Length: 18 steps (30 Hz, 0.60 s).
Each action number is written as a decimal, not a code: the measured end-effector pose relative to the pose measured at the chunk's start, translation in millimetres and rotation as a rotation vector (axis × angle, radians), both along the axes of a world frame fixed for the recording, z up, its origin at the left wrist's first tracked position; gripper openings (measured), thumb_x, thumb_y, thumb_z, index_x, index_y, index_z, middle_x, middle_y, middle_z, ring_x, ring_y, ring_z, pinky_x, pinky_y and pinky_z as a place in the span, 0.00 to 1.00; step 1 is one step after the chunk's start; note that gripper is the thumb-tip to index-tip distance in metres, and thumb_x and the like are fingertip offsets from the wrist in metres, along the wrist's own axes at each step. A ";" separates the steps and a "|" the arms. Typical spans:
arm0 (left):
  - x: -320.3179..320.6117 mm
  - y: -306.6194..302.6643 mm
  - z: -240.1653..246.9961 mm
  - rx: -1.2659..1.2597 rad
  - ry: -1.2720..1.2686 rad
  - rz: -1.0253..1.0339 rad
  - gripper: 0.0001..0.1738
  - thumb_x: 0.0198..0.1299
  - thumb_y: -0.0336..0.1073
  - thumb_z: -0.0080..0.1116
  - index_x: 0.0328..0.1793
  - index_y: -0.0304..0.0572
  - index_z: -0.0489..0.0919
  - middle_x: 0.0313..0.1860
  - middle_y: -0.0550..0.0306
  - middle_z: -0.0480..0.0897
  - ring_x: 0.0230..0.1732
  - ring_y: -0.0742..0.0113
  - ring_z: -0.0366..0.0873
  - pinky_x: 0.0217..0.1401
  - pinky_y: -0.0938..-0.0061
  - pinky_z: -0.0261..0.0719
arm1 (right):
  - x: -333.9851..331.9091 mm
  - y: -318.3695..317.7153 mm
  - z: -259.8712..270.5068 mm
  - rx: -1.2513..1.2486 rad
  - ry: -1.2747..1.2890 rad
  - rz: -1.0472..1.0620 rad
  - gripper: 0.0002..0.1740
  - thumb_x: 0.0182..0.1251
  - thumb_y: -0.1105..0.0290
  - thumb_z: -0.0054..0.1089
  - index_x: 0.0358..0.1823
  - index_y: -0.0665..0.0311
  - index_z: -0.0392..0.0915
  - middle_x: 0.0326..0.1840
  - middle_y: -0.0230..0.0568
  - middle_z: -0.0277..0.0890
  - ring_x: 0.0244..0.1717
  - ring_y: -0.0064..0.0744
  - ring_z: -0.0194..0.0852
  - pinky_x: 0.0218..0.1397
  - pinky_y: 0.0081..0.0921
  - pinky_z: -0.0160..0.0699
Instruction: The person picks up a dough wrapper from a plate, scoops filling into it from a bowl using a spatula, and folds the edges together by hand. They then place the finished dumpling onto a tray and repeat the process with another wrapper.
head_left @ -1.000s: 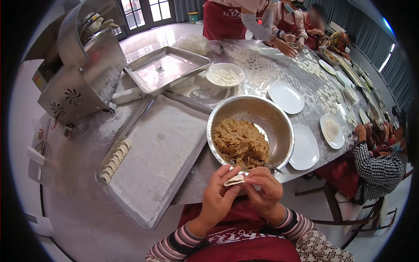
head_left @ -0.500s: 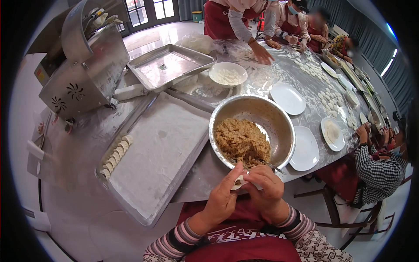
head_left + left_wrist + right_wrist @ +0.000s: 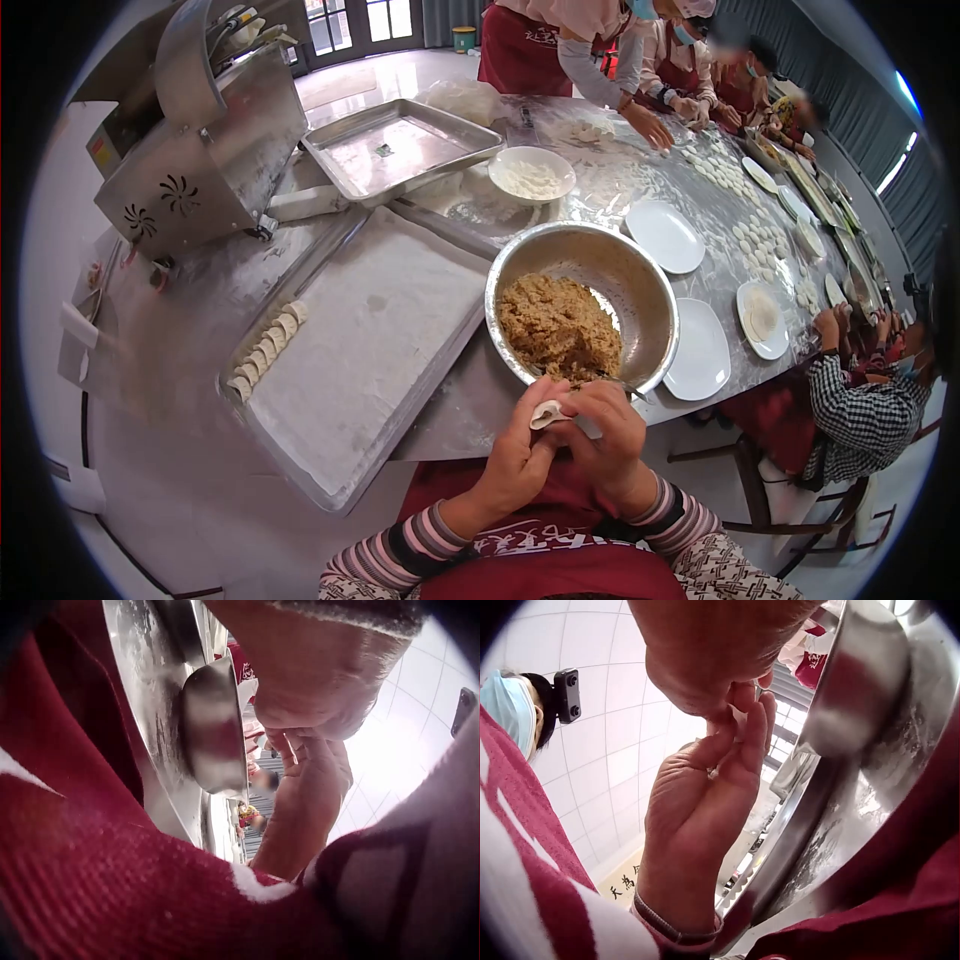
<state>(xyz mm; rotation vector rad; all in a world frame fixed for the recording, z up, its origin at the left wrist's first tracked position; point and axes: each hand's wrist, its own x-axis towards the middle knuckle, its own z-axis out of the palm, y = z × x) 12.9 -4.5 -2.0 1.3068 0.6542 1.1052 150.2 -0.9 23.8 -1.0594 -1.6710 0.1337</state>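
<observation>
The left grip (image 3: 512, 460) holds one side of a small folded wrapper (image 3: 549, 413) between thumb and fingers, and the right grip (image 3: 610, 432) pinches the other side. The wrapper sits between the two sets of fingertips, above the counter's (image 3: 445, 425) near edge, probably held by both so that one steadies the soft dough while the other presses its edge. How much filling is inside cannot be made out.

From the left, a metal machine (image 3: 190, 180) stands beyond the working space. Next, a lined tray (image 3: 375, 465) carries a row of dumplings (image 3: 264, 352) along its left wall, tightly lined up, likely to save the rest of the sheet for more. Behind it, a second metal tray (image 3: 330, 177) sits beside a white bowl (image 3: 563, 192) of flour, perhaps kept near for dusting.

Just past the fingertips, the metal basin (image 3: 655, 300) holds brown filling (image 3: 560, 325), with a utensil handle (image 3: 628, 389) over its near rim, seemingly left there for easy reach. To its right are two white plates (image 3: 697, 350), then another plate (image 3: 778, 347) bearing pale rounds (image 3: 761, 308), apparently wrappers, set apart from the wet filling.
</observation>
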 end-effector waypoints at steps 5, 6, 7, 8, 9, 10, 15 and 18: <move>-4.3 3.1 -2.3 0.129 0.077 0.003 0.31 0.65 0.18 0.42 0.75 0.33 0.52 0.69 0.39 0.66 0.70 0.57 0.64 0.71 0.69 0.62 | 6.4 7.1 4.9 0.130 -0.202 0.131 0.15 0.41 0.79 0.68 0.34 0.63 0.79 0.30 0.37 0.77 0.30 0.39 0.76 0.36 0.34 0.73; -6.3 4.3 -1.7 0.125 0.076 0.005 0.31 0.65 0.18 0.42 0.75 0.33 0.52 0.69 0.39 0.66 0.70 0.57 0.64 0.71 0.69 0.62 | 6.9 8.2 7.0 0.127 -0.203 0.133 0.15 0.41 0.79 0.68 0.34 0.63 0.79 0.30 0.37 0.77 0.30 0.39 0.76 0.36 0.34 0.73; -8.2 6.3 -0.4 0.152 0.126 -0.019 0.31 0.65 0.18 0.43 0.75 0.33 0.53 0.69 0.41 0.66 0.70 0.57 0.64 0.71 0.69 0.62 | 7.5 8.7 10.2 0.134 -0.233 0.160 0.14 0.40 0.78 0.68 0.34 0.64 0.79 0.30 0.37 0.77 0.31 0.39 0.76 0.38 0.34 0.75; -9.8 8.4 1.1 0.180 0.176 -0.044 0.30 0.65 0.18 0.43 0.74 0.33 0.55 0.69 0.42 0.67 0.70 0.58 0.65 0.71 0.69 0.62 | 7.7 8.7 11.7 0.141 -0.264 0.186 0.14 0.40 0.78 0.68 0.33 0.64 0.79 0.30 0.37 0.77 0.31 0.39 0.77 0.40 0.34 0.76; -11.1 10.4 3.5 0.177 0.175 -0.043 0.30 0.65 0.18 0.43 0.74 0.33 0.55 0.69 0.42 0.67 0.70 0.58 0.65 0.71 0.69 0.62 | 7.2 8.4 11.6 0.139 -0.265 0.187 0.14 0.40 0.78 0.68 0.33 0.64 0.79 0.30 0.37 0.77 0.31 0.39 0.77 0.40 0.34 0.76; -12.3 12.1 6.4 0.152 0.180 -0.093 0.30 0.65 0.18 0.43 0.74 0.33 0.56 0.69 0.43 0.67 0.70 0.58 0.65 0.71 0.69 0.62 | 6.1 7.7 11.1 0.102 -0.212 0.184 0.13 0.40 0.77 0.70 0.31 0.64 0.79 0.30 0.38 0.77 0.31 0.39 0.77 0.42 0.36 0.77; -17.4 15.3 9.7 0.245 0.272 -0.141 0.30 0.65 0.20 0.46 0.73 0.32 0.57 0.68 0.45 0.68 0.69 0.60 0.65 0.70 0.70 0.63 | 9.2 7.1 8.4 0.084 -0.212 0.232 0.13 0.41 0.77 0.72 0.31 0.64 0.79 0.29 0.39 0.78 0.32 0.39 0.78 0.45 0.37 0.78; -10.8 9.8 3.2 0.102 0.159 -0.118 0.31 0.66 0.21 0.47 0.75 0.32 0.54 0.68 0.44 0.67 0.68 0.61 0.66 0.69 0.71 0.64 | 6.2 6.8 6.7 0.143 -0.152 0.170 0.11 0.42 0.78 0.70 0.29 0.64 0.79 0.29 0.38 0.77 0.31 0.39 0.78 0.43 0.36 0.78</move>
